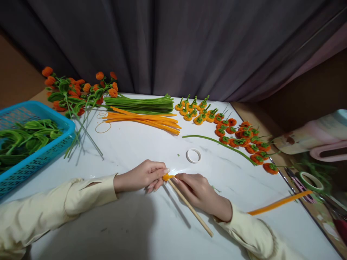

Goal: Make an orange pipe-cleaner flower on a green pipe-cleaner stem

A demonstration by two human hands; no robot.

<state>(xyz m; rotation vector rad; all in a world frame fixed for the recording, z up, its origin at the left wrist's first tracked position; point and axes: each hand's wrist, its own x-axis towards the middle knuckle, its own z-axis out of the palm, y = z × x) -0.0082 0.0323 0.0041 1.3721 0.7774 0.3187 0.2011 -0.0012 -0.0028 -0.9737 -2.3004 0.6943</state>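
At the middle of the white tabletop, my left hand (150,175) is closed around the upper end of a thin wooden stick (191,207), which slants down to the right. An orange pipe cleaner (167,177) is wrapped around that end. My right hand (202,191) pinches this pipe cleaner just beside the stick. Its long tail (280,203) seems to come out from beneath my right sleeve toward the right edge, though the stretch between is hidden. Just beyond my hands lie a white tape ring (193,155) and a single green pipe cleaner (219,142).
Bundles of green (141,104) and orange pipe cleaners (146,121) lie at the back. Several yellow (198,119) and orange pumpkin-like pieces (244,133) sit back right. At left are a blue basket (40,159) of leaves and orange flowers (78,90). Green tape (311,181) and a tumbler (314,133) stand right.
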